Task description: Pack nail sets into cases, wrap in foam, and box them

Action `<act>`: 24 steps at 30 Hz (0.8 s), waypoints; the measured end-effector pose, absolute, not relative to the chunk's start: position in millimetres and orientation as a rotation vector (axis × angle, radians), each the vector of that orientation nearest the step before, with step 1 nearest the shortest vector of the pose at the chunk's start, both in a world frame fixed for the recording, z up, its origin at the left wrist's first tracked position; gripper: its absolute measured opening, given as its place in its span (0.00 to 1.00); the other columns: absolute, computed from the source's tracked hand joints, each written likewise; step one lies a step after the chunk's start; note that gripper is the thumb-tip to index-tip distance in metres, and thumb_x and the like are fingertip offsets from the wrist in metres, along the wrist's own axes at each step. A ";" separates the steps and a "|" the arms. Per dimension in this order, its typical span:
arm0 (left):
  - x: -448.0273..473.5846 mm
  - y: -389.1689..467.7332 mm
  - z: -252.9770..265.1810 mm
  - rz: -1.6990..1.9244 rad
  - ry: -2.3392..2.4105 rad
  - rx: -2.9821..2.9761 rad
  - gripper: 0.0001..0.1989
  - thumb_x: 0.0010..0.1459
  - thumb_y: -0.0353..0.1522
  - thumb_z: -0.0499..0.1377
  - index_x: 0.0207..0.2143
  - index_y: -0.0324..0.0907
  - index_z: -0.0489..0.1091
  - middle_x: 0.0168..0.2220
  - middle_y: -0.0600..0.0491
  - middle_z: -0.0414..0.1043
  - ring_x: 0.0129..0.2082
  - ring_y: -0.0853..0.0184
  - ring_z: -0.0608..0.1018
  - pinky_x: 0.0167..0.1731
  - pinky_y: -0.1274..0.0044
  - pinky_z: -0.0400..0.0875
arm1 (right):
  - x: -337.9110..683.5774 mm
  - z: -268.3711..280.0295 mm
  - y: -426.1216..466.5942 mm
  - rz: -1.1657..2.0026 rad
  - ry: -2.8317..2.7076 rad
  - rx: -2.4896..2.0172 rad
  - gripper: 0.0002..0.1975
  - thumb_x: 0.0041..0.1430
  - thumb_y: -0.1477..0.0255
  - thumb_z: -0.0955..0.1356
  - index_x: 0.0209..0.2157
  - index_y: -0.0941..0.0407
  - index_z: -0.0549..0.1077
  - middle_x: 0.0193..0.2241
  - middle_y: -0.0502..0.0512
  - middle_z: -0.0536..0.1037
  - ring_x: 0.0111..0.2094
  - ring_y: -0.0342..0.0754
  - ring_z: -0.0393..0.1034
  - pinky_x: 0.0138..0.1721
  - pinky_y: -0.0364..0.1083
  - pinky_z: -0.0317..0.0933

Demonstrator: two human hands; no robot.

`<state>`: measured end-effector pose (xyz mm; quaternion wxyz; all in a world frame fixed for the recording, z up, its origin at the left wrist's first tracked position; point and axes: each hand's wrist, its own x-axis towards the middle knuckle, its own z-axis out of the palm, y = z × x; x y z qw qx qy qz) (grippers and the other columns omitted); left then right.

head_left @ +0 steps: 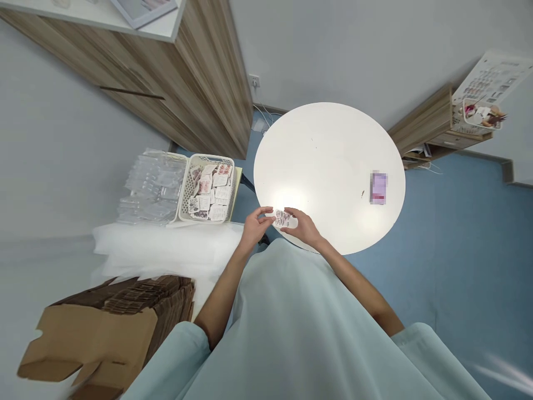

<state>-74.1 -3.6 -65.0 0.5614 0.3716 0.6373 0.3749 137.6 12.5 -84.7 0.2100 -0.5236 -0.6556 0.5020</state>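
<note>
Over the near edge of the round white table, my left hand (pixel 255 226) and my right hand (pixel 305 226) hold a small pale card with shiny purple-grey pieces on it (pixel 282 218). The left thumb and fingertips meet at the card's left end. On the other side, the right thumb and forefinger grip its right part, one at the top edge and one at the bottom. The pieces are too small to name for certain. Farther right on the table lies a purple rectangular item (pixel 378 188), blurred by pixelation.
Left of the round table (pixel 328 144), a white basket (pixel 207 218) holds several small printed packs. Beside it are stacked clear plastic trays (pixel 154 180), white foam sheets (pixel 162 244) and flattened brown cartons (pixel 95 333). A wooden cabinet (pixel 200 72) stands behind; a low shelf (pixel 433 122) is at right.
</note>
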 end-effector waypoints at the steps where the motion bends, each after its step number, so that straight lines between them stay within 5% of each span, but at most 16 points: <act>1: -76.0 -3.1 -74.1 0.858 1.513 0.894 0.22 0.54 0.41 0.70 0.48 0.42 0.78 0.52 0.43 0.82 0.41 0.60 0.84 0.49 0.67 0.79 | 134.4 -92.8 13.4 1.313 -1.928 -1.446 0.36 0.57 0.68 0.79 0.66 0.50 0.70 0.62 0.59 0.77 0.61 0.59 0.72 0.64 0.61 0.67; 12: -120.8 -7.7 -101.3 0.695 1.579 1.048 0.17 0.58 0.39 0.64 0.49 0.44 0.78 0.54 0.46 0.82 0.48 0.55 0.84 0.54 0.62 0.79 | 109.9 -174.2 16.9 0.962 -2.323 -1.610 0.41 0.62 0.72 0.76 0.73 0.53 0.59 0.61 0.64 0.76 0.62 0.62 0.69 0.64 0.60 0.65; 19: -177.3 -19.7 -95.4 0.832 1.599 0.966 0.17 0.57 0.40 0.66 0.48 0.45 0.77 0.53 0.47 0.82 0.48 0.57 0.85 0.53 0.62 0.81 | 109.9 -164.9 13.6 0.894 -2.432 -1.649 0.37 0.64 0.71 0.73 0.71 0.55 0.61 0.63 0.66 0.75 0.63 0.63 0.69 0.64 0.61 0.65; 24: -224.4 -27.2 -85.2 0.981 1.650 0.922 0.16 0.59 0.40 0.64 0.48 0.45 0.77 0.52 0.46 0.82 0.46 0.59 0.85 0.52 0.63 0.81 | 91.5 -145.3 23.0 0.789 -2.359 -1.619 0.35 0.67 0.62 0.71 0.70 0.56 0.62 0.63 0.68 0.74 0.64 0.66 0.68 0.62 0.65 0.67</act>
